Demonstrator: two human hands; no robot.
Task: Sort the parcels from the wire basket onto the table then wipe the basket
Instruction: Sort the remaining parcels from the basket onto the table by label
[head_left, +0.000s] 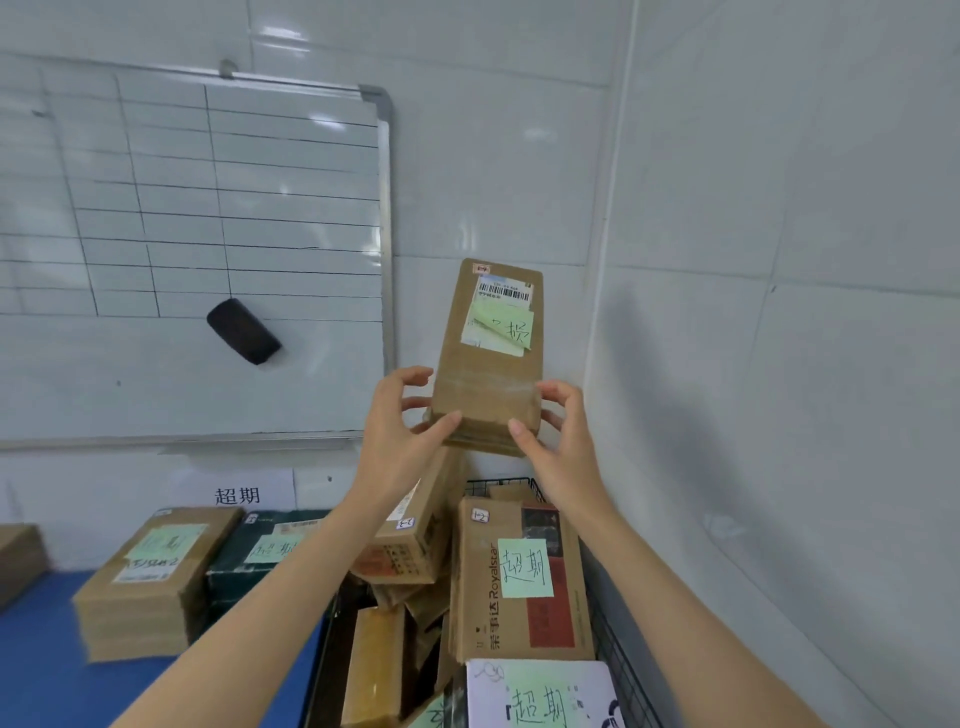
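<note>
I hold a long brown cardboard parcel (491, 358) up in front of the wall, above the black wire basket (618, 660). It carries a barcode label and a green sticky note. My left hand (400, 421) grips its lower left edge and my right hand (553, 431) grips its lower right edge. Several parcels fill the basket, among them a Royalstar box (519, 577) with a green note and a white parcel (540, 693) at the bottom. Much of the basket is hidden by its load.
On the blue table (41, 675) to the left stand a brown parcel (150, 577) and a dark green parcel (260, 556), under a paper sign (236, 493) on the wall. A whiteboard (192, 249) with an eraser (243, 331) hangs behind. A tiled wall closes the right side.
</note>
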